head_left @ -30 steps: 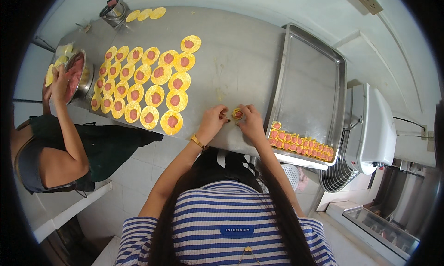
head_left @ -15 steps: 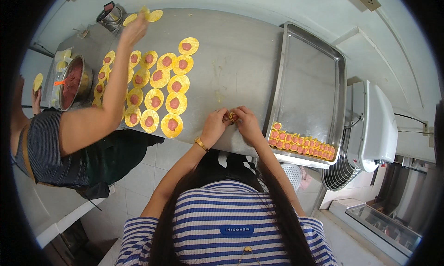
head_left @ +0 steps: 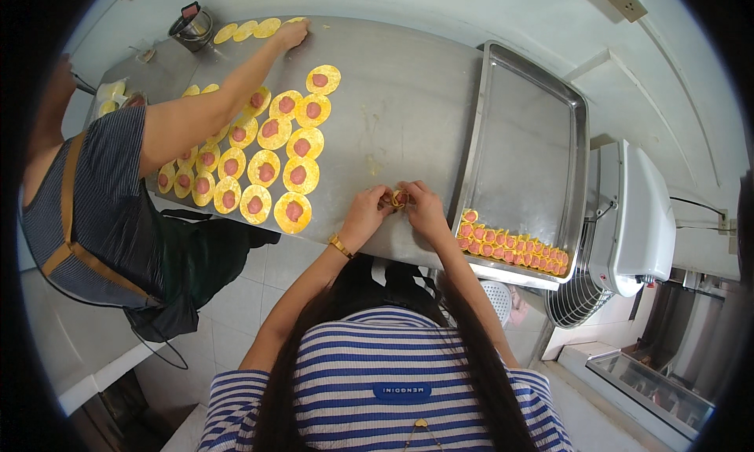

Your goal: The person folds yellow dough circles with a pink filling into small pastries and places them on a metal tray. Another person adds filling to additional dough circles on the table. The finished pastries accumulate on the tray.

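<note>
Between my fingertips is a small dumpling [head_left: 400,198], a yellow wrapper gathered around pink filling. My left hand [head_left: 366,215] pinches it from one side, and my right hand [head_left: 425,214] closes on it from the other, above the table's front edge. To my left lie several rows of round yellow wrappers [head_left: 287,221], many with a lump of pink meat filling [head_left: 298,175] on top. At my right is a large metal tray [head_left: 525,122], with finished-looking open-topped dumplings [head_left: 514,246] packed in rows along its near end.
A co-worker's hand [head_left: 294,33] reaches across the table [head_left: 393,75] to plain wrappers [head_left: 245,29] at the far edge. A small metal pot [head_left: 192,30] stands at the back left. Past the tray is a white machine [head_left: 632,216].
The co-worker has leaned in over the filling bowl, and their hand has moved right along the far edge, where more wrappers now lie. My hands stay in place, fingers shifting slightly around the dumpling.
</note>
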### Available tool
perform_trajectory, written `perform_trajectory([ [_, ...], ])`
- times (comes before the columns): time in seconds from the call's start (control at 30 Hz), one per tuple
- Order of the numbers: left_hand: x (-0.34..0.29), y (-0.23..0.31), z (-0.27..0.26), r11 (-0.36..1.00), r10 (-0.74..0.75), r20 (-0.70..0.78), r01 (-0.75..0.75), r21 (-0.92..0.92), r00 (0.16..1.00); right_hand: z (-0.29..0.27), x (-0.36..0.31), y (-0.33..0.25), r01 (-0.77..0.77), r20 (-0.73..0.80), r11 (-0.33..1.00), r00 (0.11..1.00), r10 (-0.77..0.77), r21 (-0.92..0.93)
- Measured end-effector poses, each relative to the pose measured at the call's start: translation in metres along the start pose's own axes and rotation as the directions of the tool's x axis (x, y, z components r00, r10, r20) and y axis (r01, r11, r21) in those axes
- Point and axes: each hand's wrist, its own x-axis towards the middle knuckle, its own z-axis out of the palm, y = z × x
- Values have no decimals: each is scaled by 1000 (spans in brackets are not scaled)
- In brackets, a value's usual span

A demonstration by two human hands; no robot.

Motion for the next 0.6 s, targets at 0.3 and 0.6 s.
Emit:
perform_trajectory([
  [0.3, -4, -1, 4, 996, 58, -60, -54, 67, 997, -2, -4, -18, 44, 91, 992, 995, -33, -120],
  [0.6, 83, -35, -108, 956, 107, -431, 27, 292, 896, -1, -1, -24, 98, 139, 979, 987, -74, -176],
])
